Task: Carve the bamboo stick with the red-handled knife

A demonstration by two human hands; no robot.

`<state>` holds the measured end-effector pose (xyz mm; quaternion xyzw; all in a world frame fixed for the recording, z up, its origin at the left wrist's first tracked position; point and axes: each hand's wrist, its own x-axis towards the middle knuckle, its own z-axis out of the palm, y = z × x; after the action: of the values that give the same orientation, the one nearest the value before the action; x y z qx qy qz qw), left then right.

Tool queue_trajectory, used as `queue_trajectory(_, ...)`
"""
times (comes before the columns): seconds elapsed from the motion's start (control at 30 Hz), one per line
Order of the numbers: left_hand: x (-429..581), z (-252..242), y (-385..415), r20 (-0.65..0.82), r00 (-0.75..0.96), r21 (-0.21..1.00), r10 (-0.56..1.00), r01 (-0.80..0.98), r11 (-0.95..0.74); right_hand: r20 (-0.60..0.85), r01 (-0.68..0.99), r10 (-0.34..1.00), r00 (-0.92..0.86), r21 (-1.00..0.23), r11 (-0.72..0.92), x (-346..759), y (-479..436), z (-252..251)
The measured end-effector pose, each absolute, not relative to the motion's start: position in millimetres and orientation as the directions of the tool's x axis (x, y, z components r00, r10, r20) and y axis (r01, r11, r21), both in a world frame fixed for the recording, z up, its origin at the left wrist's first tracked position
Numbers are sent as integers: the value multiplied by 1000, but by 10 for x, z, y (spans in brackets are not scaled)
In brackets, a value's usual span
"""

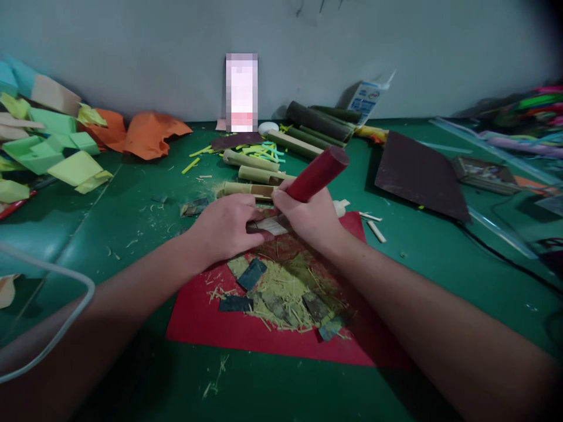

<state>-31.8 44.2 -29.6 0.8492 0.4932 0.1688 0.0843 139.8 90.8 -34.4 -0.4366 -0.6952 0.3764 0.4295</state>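
My right hand (310,220) is closed round a red-handled tool (319,173) whose handle points up and to the right. My left hand (229,225) is closed on a small pale piece of bamboo (269,225), pinched between both hands. The tool's working end is hidden under my fingers. Below my hands a red sheet (206,322) lies on the green table, with a heap of green shavings and dark bark chips (281,296) on it.
Several cut bamboo tubes (250,159) and darker green ones (316,120) lie beyond my hands. A dark brown sheet (417,173) is at the right, crumpled orange paper (147,133) and green and yellow paper scraps (53,146) at the left, a white carton (366,99) by the wall.
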Motion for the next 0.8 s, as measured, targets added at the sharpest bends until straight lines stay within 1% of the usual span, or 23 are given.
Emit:
queue_trajectory(0.13, -316, -298, 437, 197, 452, 310, 870, 813, -493, 270, 289, 933, -236, -898, 333, 1388, 917, -357)
queue_trajectory(0.33, -320, -310, 447, 231, 467, 299, 854, 801, -519, 306, 325, 929, -206, -874, 360, 1388, 873, -414)
queue_trajectory(0.43, -324, -311, 447, 226, 483, 287, 846, 797, -531, 308, 357, 919, -247, -853, 382, 1403, 866, -419)
queue_trajectory(0.53, -315, -310, 432, 225, 477, 294, 850, 799, -525, 271, 408, 907, -324, -825, 392, 1419, 895, -364)
queue_trajectory(0.6, -301, -311, 416, 218, 446, 307, 868, 813, -495, 223, 419, 911, -347, -832, 363, 1428, 925, -301)
queue_trajectory(0.73, -271, -313, 390, 188, 422, 306, 887, 833, -461, 134, 374, 906, -401, -879, 295, 1435, 951, -207)
queue_trajectory(0.8, -264, -311, 390, 197, 423, 297, 885, 834, -465, 127, 369, 918, -376, -888, 274, 1430, 940, -215)
